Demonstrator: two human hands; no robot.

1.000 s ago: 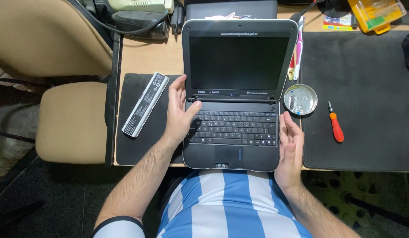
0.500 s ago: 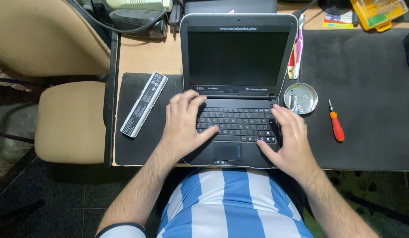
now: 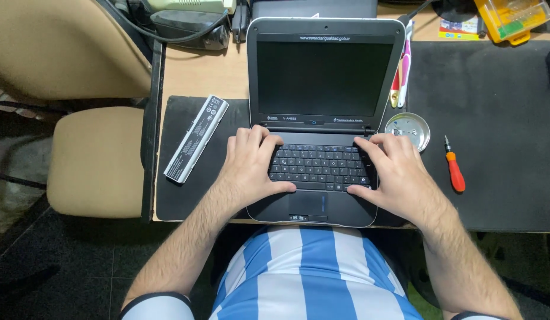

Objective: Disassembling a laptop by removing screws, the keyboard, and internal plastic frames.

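Observation:
A small dark grey laptop point(image 3: 322, 77) stands open on the desk with its screen black. My left hand point(image 3: 251, 169) lies flat over the left part of its keyboard point(image 3: 319, 166), fingers spread, thumb near the touchpad. My right hand point(image 3: 393, 172) rests the same way on the keyboard's right part and the laptop's right edge. Neither hand holds anything. A long grey laptop battery point(image 3: 196, 138) lies on a black mat point(image 3: 174, 195) to the left of my left hand.
A round metal dish point(image 3: 407, 127) and an orange-handled screwdriver point(image 3: 454, 166) lie right of the laptop on a large black mat point(image 3: 494, 118). Pens point(image 3: 400, 77) stand beside the screen. A beige chair point(image 3: 91, 160) is at the left; a yellow parts box point(image 3: 512, 18) sits far right.
Both hands have moved from the laptop's sides onto the keyboard and further up it. The laptop looks slightly shifted toward me.

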